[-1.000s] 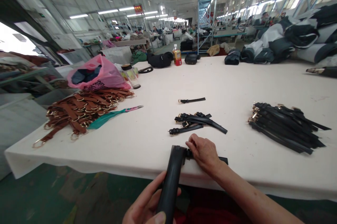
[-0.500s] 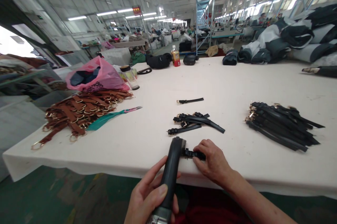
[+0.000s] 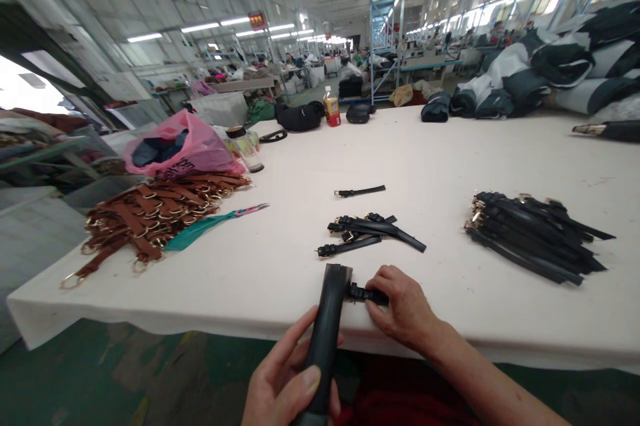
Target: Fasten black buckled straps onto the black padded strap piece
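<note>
A black handheld tool [image 3: 325, 339] is wrapped in my left hand [image 3: 293, 373], its head over the table's front edge. My right hand [image 3: 403, 306] pinches a short black strap [image 3: 369, 294] against the cloth, and the strap's left end meets the tool's head. Beyond the hands lies a small group of black buckle straps [image 3: 375, 229], with a single black strap [image 3: 360, 191] farther back. To the right is a large pile of black straps [image 3: 535, 236].
Brown straps with gold rings [image 3: 145, 213] cover the table's left side, beside pink-handled scissors [image 3: 253, 210] with teal cloth [image 3: 197, 233]. Behind them are a pink bag [image 3: 200, 146] and a jar [image 3: 247, 149]. A bottle [image 3: 331, 108] and dark rolls [image 3: 525, 89] line the far edge.
The tool's top has tilted slightly, and my left hand has shifted a little to the right with it. My right hand keeps its pinch on the strap. The camera view has moved slightly.
</note>
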### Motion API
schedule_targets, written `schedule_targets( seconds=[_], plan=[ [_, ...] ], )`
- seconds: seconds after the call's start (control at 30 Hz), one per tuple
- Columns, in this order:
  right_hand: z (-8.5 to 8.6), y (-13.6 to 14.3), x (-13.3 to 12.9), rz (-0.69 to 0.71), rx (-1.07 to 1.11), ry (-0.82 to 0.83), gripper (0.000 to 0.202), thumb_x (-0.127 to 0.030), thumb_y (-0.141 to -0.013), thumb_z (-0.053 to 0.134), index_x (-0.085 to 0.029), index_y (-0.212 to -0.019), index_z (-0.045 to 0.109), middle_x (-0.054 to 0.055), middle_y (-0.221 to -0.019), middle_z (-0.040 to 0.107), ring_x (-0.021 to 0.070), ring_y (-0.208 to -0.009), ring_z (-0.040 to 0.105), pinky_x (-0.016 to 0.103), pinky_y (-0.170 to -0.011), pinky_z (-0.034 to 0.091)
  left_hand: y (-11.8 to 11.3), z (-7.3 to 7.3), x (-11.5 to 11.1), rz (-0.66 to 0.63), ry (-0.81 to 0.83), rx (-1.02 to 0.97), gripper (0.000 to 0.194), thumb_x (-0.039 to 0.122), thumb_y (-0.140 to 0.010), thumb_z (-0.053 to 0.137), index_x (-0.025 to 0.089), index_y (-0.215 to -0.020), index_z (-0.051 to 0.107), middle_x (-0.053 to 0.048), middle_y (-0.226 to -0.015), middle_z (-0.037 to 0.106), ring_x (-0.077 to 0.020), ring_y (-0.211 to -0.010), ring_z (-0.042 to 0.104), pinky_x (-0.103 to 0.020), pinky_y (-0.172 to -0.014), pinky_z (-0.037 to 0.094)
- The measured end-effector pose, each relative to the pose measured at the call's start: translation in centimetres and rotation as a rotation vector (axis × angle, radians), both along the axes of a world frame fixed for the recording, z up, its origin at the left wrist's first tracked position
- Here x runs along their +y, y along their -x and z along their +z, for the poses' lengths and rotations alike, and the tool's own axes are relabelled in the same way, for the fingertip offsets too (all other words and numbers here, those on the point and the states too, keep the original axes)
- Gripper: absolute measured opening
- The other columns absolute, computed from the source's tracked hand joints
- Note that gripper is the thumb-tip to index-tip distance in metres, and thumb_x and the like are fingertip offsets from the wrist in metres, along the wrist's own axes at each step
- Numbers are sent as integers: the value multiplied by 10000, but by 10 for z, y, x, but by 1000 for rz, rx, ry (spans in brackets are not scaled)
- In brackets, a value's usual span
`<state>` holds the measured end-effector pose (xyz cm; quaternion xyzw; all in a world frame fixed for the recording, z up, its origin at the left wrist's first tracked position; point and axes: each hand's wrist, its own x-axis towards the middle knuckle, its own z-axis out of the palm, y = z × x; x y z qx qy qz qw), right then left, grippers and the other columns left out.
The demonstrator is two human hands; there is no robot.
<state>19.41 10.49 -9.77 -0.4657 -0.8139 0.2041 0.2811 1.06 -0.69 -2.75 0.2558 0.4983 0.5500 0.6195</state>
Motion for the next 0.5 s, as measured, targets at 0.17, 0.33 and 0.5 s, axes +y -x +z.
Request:
schedule_targets(
  seconds=[0.17,0.33,0.5],
  plan=[
    [0,-2,-3,11,12,1,159,-172,-717,584,-219,-860,634,27,-834,537,171,-815,485,279,-744,383,4,-4,17,-16,-62,4,563,210,-723,687,184,-1251,494,-163,-980,745,-229,-438,660,-302,-342,507],
    [1,-2,-1,35,-19,-18,117,-220,-816,546,-224,-867,652,31,-839,547,166,-828,487,277,-754,375,13,2,12,29,-70,23,626,218,-720,695,161,-1288,436,-170,-987,748,-205,-448,652,-269,-352,500],
    [9,1,4,-13,-106,5,237,-238,-891,453,-212,-772,656,32,-817,547,152,-807,497,265,-713,359,17,9,-9,83,-25,24,608,253,-690,717,227,-1257,499,-138,-1031,743,-187,-419,646,-255,-335,476]
  ],
)
